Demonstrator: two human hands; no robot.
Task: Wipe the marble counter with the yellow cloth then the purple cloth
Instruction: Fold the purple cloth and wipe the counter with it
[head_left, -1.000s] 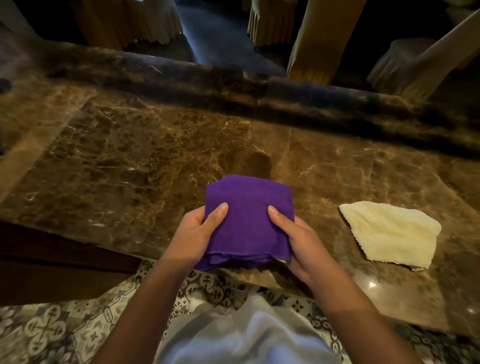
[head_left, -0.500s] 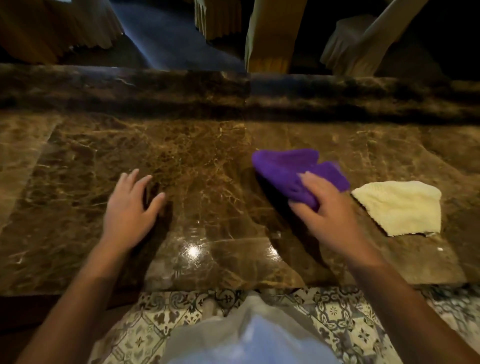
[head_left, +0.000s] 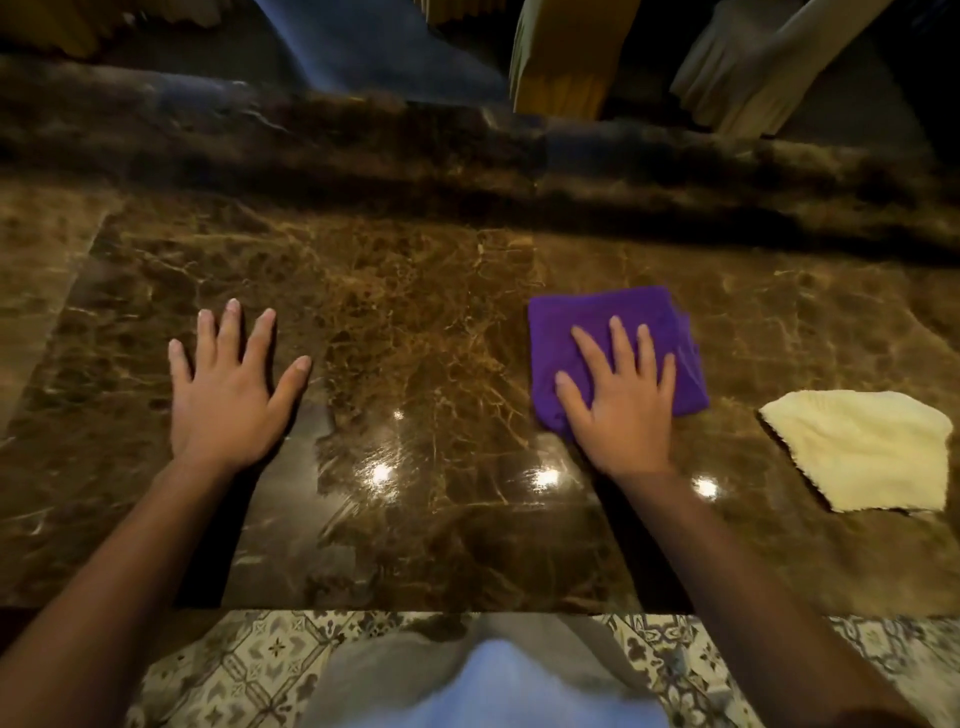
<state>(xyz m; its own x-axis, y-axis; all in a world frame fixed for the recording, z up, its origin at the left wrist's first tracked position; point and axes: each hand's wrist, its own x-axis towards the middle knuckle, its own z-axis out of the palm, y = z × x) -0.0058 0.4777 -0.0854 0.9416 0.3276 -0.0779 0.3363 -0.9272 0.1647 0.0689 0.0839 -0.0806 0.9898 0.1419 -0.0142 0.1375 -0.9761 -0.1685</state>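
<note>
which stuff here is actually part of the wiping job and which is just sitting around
In the job:
purple cloth, pressed flat under the right hand
yellow cloth, lying free to its right
marble counter
left hand, flat on the counter

Just there:
draped fabric beyond the counter
patterned floor tiles

R hand (head_left: 621, 405) flattened onto purple cloth (head_left: 597, 332).

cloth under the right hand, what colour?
Purple, folded, flat under the right hand. Head view, the only one.
</note>
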